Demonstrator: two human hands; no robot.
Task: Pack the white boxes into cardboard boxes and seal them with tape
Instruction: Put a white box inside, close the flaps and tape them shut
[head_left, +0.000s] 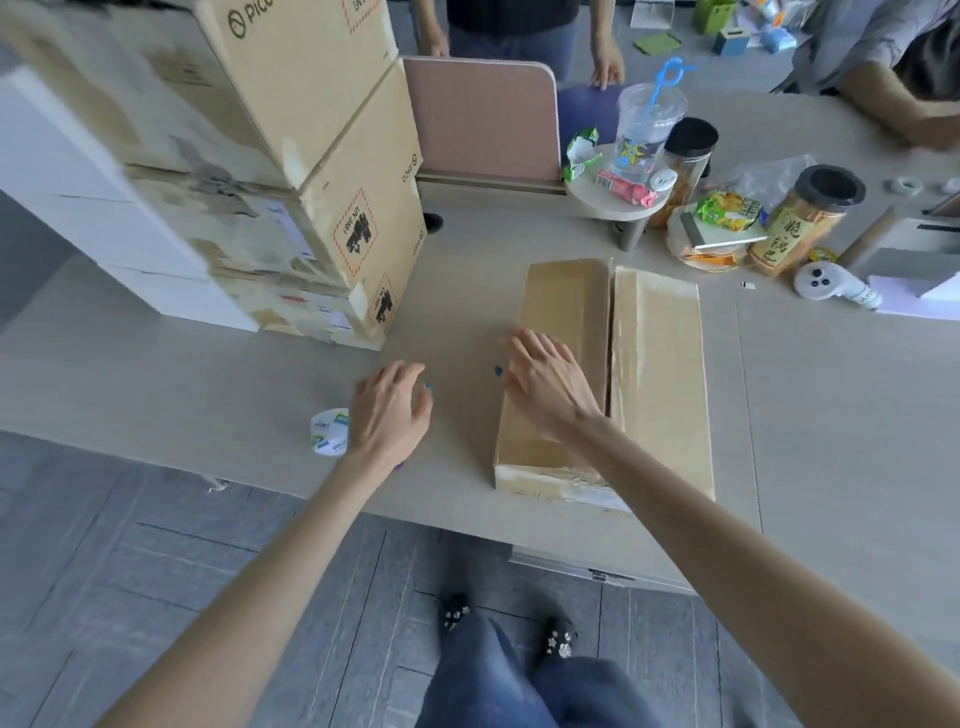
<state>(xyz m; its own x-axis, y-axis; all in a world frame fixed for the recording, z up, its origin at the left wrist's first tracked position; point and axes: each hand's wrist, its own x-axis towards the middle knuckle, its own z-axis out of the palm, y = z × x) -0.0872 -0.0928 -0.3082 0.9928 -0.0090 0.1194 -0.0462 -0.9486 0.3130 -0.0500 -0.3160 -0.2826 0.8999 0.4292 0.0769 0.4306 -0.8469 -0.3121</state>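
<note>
Open along the bare table (457, 301) strip between stacked cartons (322, 218) left and cardboard box (660, 374) right; blocked by tape roll (327, 431) near front edge.

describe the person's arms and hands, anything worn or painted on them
The left forearm and right forearm are bare, with no sleeve, watch or bracelet in view. The left hand and right hand have no gloves or visible rings. Each thumbnail shows blue polish.

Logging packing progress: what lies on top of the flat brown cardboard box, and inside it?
The right hand rests flat on the flat brown cardboard box's left flap. Both flaps are closed, hiding the contents.
</note>
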